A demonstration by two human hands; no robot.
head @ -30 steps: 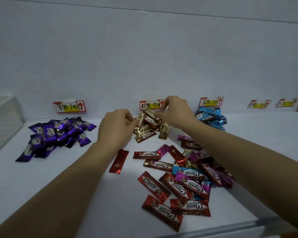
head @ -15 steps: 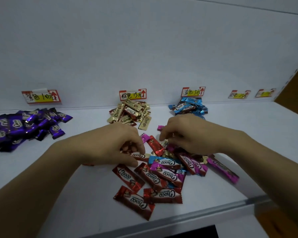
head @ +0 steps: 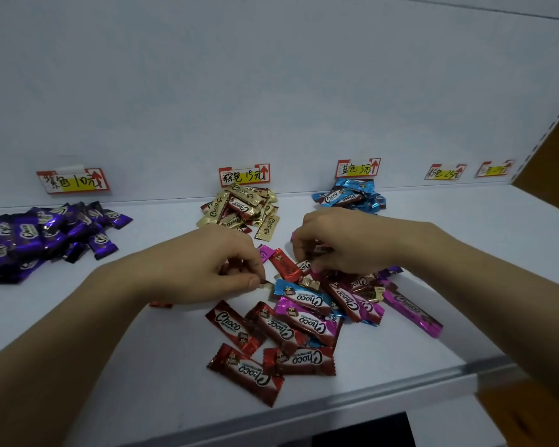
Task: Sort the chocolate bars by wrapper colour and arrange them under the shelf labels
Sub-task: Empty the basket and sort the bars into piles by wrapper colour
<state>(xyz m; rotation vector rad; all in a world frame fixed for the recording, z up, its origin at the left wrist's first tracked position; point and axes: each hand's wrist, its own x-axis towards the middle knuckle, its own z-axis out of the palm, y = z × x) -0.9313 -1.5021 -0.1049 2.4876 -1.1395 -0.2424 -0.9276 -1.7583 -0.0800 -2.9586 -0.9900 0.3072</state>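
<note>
Left hand [head: 204,266] pinches a gold bar [head: 266,285], right hand [head: 352,240] pinches another amid the mixed pile [head: 304,321], gold heap [head: 239,208] behind.

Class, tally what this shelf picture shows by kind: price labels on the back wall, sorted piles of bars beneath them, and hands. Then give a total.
Labels: 5
Sorted piles: 3 (purple, gold, blue)
Hands: 2 (left, right)
Total: 10

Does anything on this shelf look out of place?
Yes: a blue bar and a gold bar lie in the mixed heap, away from the blue pile and gold pile at the back wall. One red bar lies apart, partly under the left forearm.
</note>
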